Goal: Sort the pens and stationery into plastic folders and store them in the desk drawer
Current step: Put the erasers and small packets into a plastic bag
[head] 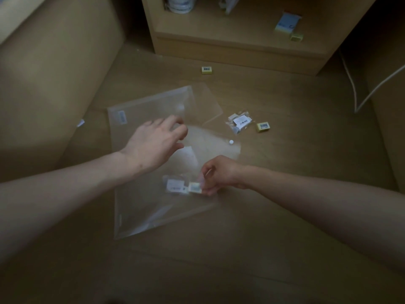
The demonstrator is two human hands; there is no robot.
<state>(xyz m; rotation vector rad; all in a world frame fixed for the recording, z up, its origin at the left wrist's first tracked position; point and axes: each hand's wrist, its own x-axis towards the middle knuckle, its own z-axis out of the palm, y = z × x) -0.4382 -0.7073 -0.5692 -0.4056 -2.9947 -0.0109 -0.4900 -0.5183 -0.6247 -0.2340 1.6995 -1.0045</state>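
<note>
Two clear plastic folders lie overlapping on the wooden floor: a near one (149,207) with a white snap button (231,141) on its flap, and a far one (153,104) behind it. My left hand (156,142) hovers over the near folder's flap edge with fingers loosely curled, and it seems to lift the flap. My right hand (215,174) pinches a small yellow box (195,187) at the folder's opening. A small clear packet with a white label (175,185) lies inside the folder beside it.
On the floor to the right lie another labelled packet (238,122) and a yellow box (263,126); a third yellow box (206,70) sits farther back. An open desk drawer (236,38) holds small boxes. White cables (359,91) run at the right.
</note>
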